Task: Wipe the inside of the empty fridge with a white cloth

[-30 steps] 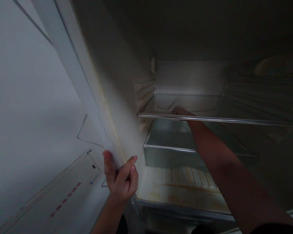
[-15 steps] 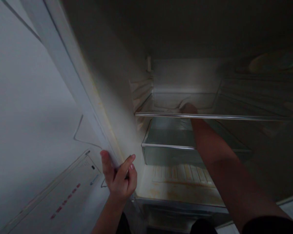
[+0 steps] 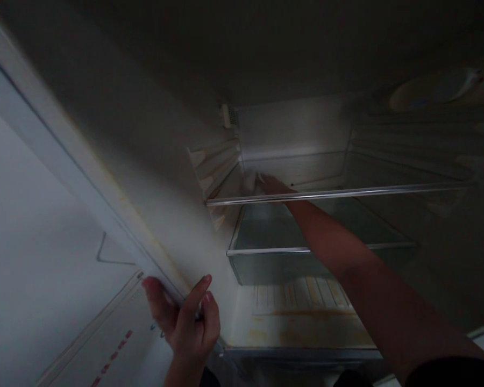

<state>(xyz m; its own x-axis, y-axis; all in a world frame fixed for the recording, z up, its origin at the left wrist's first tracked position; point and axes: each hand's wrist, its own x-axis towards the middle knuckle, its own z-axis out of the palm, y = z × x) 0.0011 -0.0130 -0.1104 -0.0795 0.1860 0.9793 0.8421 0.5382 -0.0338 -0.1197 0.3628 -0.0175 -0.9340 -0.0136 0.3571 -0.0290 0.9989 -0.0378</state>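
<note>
I look into an open, dim fridge. My right hand (image 3: 275, 186) reaches in over the upper glass shelf (image 3: 347, 192) near its left end and presses a small white cloth (image 3: 251, 181) onto the glass. My forearm crosses above the clear drawer (image 3: 266, 263) below the shelf. My left hand (image 3: 185, 318) grips the front edge of the fridge's left wall (image 3: 145, 252), thumb outside and fingers inside.
The white outer side panel (image 3: 44, 269) of the fridge fills the left. The fridge floor (image 3: 298, 328) under the drawer is stained brownish. A round lamp housing (image 3: 431, 91) sits on the right inner wall. Shelf rails (image 3: 213, 166) line the left inner wall.
My right hand has slid to the left along the upper shelf with the cloth. My left hand keeps its hold on the edge. The view has swung a little to the left.
</note>
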